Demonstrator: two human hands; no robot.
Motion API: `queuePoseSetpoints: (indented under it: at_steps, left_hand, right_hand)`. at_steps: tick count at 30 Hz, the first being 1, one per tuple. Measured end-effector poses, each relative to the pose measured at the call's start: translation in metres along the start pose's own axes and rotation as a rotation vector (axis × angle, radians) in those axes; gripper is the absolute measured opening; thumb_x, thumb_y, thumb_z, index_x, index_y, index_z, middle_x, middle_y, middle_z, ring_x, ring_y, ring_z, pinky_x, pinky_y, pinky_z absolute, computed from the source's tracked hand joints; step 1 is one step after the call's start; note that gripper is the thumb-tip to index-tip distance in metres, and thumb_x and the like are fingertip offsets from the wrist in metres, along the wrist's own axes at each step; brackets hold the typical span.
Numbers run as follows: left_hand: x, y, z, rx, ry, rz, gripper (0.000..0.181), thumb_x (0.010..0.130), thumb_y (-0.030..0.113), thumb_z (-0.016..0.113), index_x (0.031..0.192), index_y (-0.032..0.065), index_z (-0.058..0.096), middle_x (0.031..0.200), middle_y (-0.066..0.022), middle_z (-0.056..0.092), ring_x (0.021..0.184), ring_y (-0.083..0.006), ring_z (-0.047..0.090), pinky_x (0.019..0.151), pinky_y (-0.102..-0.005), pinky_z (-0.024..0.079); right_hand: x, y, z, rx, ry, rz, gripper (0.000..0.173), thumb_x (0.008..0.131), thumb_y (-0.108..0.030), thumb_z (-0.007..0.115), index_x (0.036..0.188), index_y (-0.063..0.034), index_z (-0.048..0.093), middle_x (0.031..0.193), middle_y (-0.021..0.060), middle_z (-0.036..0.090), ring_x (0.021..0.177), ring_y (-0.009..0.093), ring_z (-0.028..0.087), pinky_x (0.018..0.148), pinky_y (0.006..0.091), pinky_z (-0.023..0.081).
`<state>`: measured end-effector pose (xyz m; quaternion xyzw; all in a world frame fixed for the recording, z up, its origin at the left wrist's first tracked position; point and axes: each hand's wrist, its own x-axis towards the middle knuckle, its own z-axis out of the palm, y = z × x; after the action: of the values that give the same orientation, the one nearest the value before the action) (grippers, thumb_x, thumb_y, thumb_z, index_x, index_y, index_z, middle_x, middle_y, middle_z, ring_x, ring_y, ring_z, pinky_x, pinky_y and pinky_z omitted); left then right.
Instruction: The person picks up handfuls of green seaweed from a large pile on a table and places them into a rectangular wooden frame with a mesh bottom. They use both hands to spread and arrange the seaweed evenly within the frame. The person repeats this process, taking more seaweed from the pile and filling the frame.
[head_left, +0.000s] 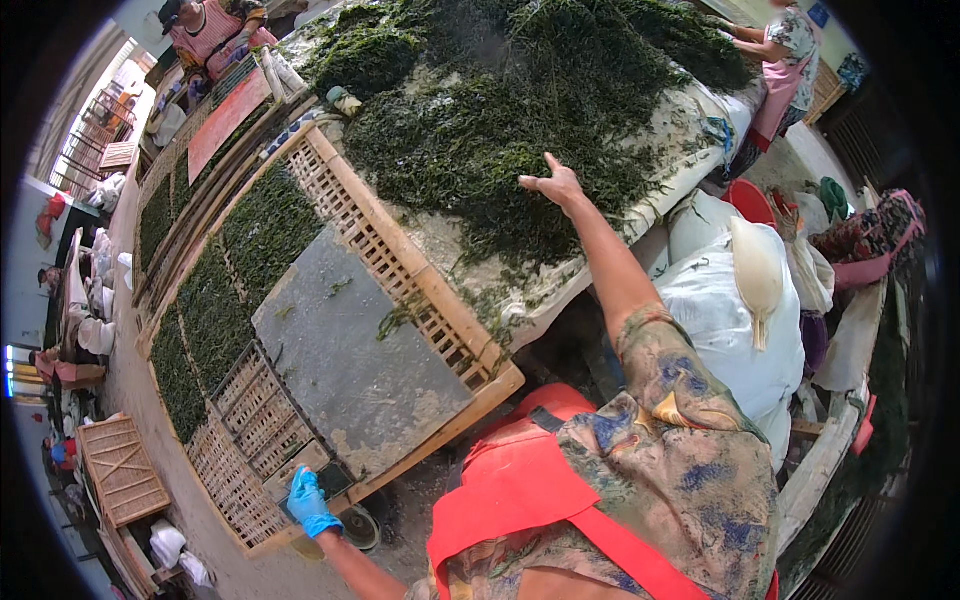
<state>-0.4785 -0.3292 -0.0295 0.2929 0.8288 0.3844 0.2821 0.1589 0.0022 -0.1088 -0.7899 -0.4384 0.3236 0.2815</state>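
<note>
My bare right hand (555, 182) reaches over a heap of dark green seaweed (487, 180), thumb and fingers apart, holding nothing. My left hand (309, 501), in a blue glove, closes on the near end of a dark rectangular frame (264, 411); its fingers partly hide the grip. That frame lies on a wooden lattice rack (232, 480). Beside it, a grey flat board (360, 330) covers part of the rack, with a few seaweed scraps on top. Rectangular layers of seaweed (274, 210) are spread over the rack's far part.
The seaweed heap rests on a pale-covered table (540, 300). Large white sacks (727, 315) and a scoop (757, 270) are at right, near a red bucket (750, 201). Co-workers stand at another rack (217, 45) and the table's far right (787, 75). A crate (124, 469) is at left.
</note>
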Motion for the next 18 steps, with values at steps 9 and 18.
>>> queuePoseSetpoints:
  at_steps: [9, 18]
  left_hand:
    - [-0.04, 0.014, 0.041, 0.015, -0.11, 0.045, 0.017, 0.086, 0.018, 0.066, 0.095, 0.0052, 0.071, 0.078, -0.0014, 0.066, 0.063, -0.0074, 0.057, 0.051, -0.0227, 0.042]
    - [-0.007, 0.068, 0.11, -0.074, -0.306, 0.243, 0.02, 0.086, 0.02, 0.066, 0.099, 0.0057, 0.07, 0.084, -0.0011, 0.067, 0.073, -0.0079, 0.059, 0.06, -0.023, 0.043]
  right_hand:
    - [-0.003, -0.031, 0.026, -0.19, 0.075, 0.0, 0.072, 0.071, -0.032, 0.073, 0.134, -0.0139, 0.045, 0.131, 0.0163, 0.045, 0.116, 0.034, 0.05, 0.093, 0.0396, 0.047]
    - [-0.083, -0.161, -0.094, 0.446, -0.012, -0.371, 0.041, 0.075, -0.01, 0.073, 0.112, 0.0012, 0.057, 0.095, 0.012, 0.064, 0.087, 0.021, 0.059, 0.082, 0.0365, 0.046]
